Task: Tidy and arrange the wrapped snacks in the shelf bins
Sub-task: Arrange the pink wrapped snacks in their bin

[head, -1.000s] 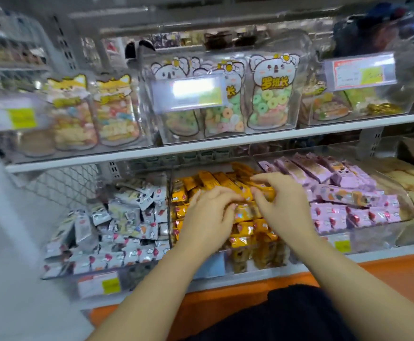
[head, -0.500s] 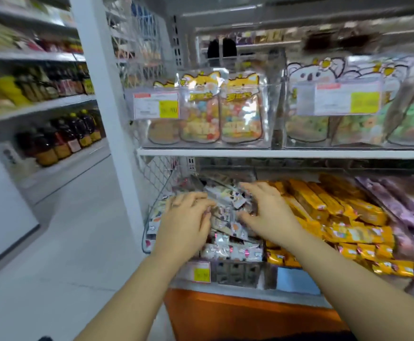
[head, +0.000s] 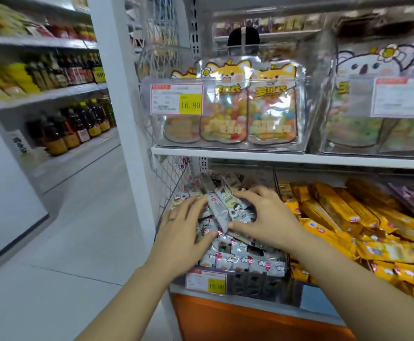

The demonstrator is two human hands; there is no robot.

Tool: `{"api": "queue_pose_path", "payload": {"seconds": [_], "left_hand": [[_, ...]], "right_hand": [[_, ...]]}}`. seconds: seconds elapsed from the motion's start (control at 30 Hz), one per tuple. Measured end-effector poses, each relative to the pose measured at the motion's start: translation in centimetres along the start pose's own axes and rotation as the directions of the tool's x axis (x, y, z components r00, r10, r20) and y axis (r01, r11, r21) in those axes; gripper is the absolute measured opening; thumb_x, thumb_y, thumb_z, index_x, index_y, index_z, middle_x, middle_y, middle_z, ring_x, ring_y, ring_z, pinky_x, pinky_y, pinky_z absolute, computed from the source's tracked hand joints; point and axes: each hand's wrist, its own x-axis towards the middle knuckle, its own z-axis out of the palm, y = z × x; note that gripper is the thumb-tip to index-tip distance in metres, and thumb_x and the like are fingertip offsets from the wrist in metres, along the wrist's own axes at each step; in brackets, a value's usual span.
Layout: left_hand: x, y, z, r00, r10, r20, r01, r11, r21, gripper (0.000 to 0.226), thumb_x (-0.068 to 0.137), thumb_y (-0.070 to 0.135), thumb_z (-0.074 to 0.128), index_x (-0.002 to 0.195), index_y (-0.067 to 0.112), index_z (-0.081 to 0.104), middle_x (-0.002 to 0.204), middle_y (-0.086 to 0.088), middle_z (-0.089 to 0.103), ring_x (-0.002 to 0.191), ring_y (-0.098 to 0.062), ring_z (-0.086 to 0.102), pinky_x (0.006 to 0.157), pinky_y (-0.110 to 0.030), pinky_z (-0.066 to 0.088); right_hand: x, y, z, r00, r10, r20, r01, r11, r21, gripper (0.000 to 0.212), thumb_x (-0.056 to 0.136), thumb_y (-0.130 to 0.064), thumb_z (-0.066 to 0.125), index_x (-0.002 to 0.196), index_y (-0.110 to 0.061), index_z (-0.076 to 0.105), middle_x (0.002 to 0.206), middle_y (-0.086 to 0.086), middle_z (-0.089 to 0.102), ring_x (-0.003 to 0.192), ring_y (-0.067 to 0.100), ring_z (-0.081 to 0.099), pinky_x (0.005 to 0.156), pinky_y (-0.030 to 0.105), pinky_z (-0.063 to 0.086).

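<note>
Both hands have moved off the yellow bars (head: 336, 212), right of centre, where they were a second ago. They now work the grey packs (head: 219, 205) in the leftmost bin (head: 257, 281) at lower centre, same as half a second back. My right hand (head: 270, 217) pinches a small bundle of grey packs between thumb and curled fingers, and the bundle is now tipped up on end. My left hand (head: 183, 232) is spread, fingers fairly straight, pressing the bundle's left side. The rest of the packs lie heaped in the bin.
</note>
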Motion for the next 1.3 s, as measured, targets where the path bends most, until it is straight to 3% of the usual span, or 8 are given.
{"api": "queue_pose_path", "payload": {"seconds": [0.17,0.33,0.5,0.63,0.77,0.9,1.13,1.3], "left_hand": [[1.3,1.2,0.1,0.997,0.076,0.032,-0.078,0.994,0.079,0.079,0.085,0.065,0.046,0.147,0.044,0.003,0.157,0.009,0.006,0.142,-0.016,0.014,0.117,-0.040,0.005],[3.0,1.7,0.7,0.992,0.097,-0.077,-0.093,0.994,0.053,0.052,0.090,0.036,0.053,0.140,0.036,0.038,0.145,0.012,0.037,0.124,-0.015,0.046,0.112,-0.042,0.026],[3.2,1.9,-0.5,0.944,-0.081,-0.319,-0.047,0.926,-0.375,0.038,0.092,0.024,0.059,0.129,0.027,0.053,0.118,0.012,0.056,0.094,0.004,0.053,0.077,-0.013,0.041],[4.0,1.2,-1.2,0.896,-0.156,-0.416,-0.057,0.888,-0.456,0.038,0.090,0.009,0.058,0.127,0.019,0.055,0.116,0.013,0.052,0.096,0.009,0.046,0.083,-0.006,0.036],[4.6,0.3,-0.9,0.959,-0.128,-0.253,0.045,0.950,-0.308,0.041,0.088,0.007,0.058,0.128,0.018,0.053,0.125,0.001,0.053,0.109,-0.014,0.053,0.088,-0.025,0.042],[4.6,-0.1,-1.0,0.985,-0.168,0.043,0.173,0.961,-0.217,0.066,0.085,0.024,0.060,0.144,0.020,0.032,0.151,-0.001,0.027,0.134,-0.019,0.033,0.104,-0.028,0.032],[4.1,0.9,-1.2,0.995,-0.032,-0.091,0.029,0.999,-0.041,0.052,0.090,0.032,0.053,0.140,0.029,0.040,0.144,0.003,0.034,0.133,-0.020,0.031,0.108,-0.032,0.027],[4.7,0.7,-0.8,0.999,-0.033,0.005,0.033,0.999,-0.013,0.050,0.092,0.035,0.051,0.140,0.030,0.039,0.144,0.001,0.033,0.132,-0.022,0.031,0.110,-0.035,0.029]], "right_hand": [[0.9,-0.6,-0.3,1.000,-0.013,-0.021,0.016,0.994,0.110,0.067,0.078,-0.036,0.070,0.138,-0.032,0.041,0.137,0.004,0.037,0.130,0.022,0.033,0.103,0.029,0.032],[0.8,-0.2,-0.3,1.000,0.027,-0.011,-0.028,0.999,-0.036,0.062,0.079,-0.042,0.066,0.137,-0.035,0.044,0.136,0.003,0.044,0.127,0.022,0.038,0.098,0.032,0.040],[0.9,0.5,-1.4,0.950,0.198,-0.241,-0.146,0.965,0.219,0.036,0.084,-0.028,0.067,0.117,-0.015,0.066,0.116,0.001,0.067,0.099,0.014,0.061,0.084,0.015,0.039],[0.4,0.6,-1.3,0.908,0.261,-0.327,-0.147,0.931,0.335,0.020,0.086,-0.021,0.065,0.102,-0.012,0.072,0.094,-0.002,0.071,0.079,0.006,0.057,0.075,0.017,0.040],[0.2,0.4,-0.8,0.917,0.240,-0.320,-0.120,0.928,0.351,0.009,0.085,-0.017,0.067,0.092,-0.016,0.072,0.080,-0.012,0.062,0.073,-0.004,0.051,0.061,0.003,0.034],[0.3,0.5,-0.9,0.922,0.253,-0.295,-0.126,0.913,0.388,0.009,0.084,-0.017,0.069,0.076,-0.022,0.066,0.073,-0.020,0.058,0.071,-0.009,0.052,0.058,-0.002,0.035],[0.7,0.3,-0.7,0.926,0.261,-0.273,-0.109,0.876,0.469,0.016,0.082,-0.017,0.071,0.074,-0.027,0.060,0.064,0.000,0.062,0.062,0.013,0.061,0.059,0.022,0.050],[0.3,-0.1,-1.9,0.965,0.160,-0.205,-0.054,0.894,0.445,0.008,0.083,-0.028,0.069,0.083,-0.031,0.062,0.067,-0.011,0.061,0.062,0.001,0.056,0.058,0.014,0.043]]}}
